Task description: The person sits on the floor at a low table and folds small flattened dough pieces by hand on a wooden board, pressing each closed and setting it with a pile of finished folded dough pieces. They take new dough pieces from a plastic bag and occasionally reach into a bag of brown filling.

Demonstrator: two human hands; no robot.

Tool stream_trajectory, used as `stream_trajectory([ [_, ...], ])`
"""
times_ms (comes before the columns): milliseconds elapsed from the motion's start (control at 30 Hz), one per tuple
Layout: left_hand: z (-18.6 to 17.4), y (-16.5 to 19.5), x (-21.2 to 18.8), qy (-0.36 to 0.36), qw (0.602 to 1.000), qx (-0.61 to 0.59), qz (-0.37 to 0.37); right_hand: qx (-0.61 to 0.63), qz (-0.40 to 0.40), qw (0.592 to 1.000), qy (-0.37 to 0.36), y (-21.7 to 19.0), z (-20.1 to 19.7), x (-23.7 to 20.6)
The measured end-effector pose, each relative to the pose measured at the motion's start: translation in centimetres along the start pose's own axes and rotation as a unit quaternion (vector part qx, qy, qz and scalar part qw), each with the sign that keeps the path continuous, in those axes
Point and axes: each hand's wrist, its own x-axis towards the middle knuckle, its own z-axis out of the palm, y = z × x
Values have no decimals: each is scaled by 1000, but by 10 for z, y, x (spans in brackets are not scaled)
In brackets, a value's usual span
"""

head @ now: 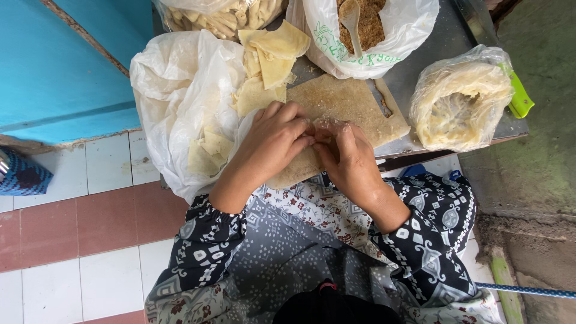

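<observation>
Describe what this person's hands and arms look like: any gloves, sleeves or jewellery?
Both hands are bare, with no gloves. No ring or bracelet shows on the left hand or the right hand. The forearms are uncovered, and the sleeves end near the elbows. Each sleeve is dark, nearly black, with a white and grey ornamental pattern. It belongs to a loose garment that also has a paler floral panel with small red flowers.

A white plastic bag [180, 90] lies open at the left of the metal tabletop [438, 48], with cut pastry squares [207, 150] inside it. At the top edge, a clear bag of folded pastries [222, 18] stands beside a white bag of brown crumbly filling [372, 24] with a wooden spoon [351, 21] stuck in it. To the right, a clear bag of stacked thin wrappers [459, 108] rests against a green-handled knife [519, 96]. Below lies the white and red tiled floor [90, 240].
</observation>
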Motion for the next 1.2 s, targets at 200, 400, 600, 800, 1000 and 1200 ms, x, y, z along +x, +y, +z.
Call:
stream_trajectory([
  [200,0,15,-13,69,998,-2,-17,-41,-19,999,31,3,6,-3],
  [400,13,17,-16,70,997,-9,-20,-82,-60,993,56,0,7,-5],
  [600,15,13,-16,74,996,56,17,-85,-72,990,91,-1,9,-11],
  [800,19,24,-25,75,988,134,9,-106,-54,992,49,-4,13,-16],
  [1000,27,50,-36,86,981,169,-44,-155,-80,984,31,-10,11,-24],
  [1200,36,48,-35,35,983,162,-78,-198,-42,979,-19,-9,12,-21],
])
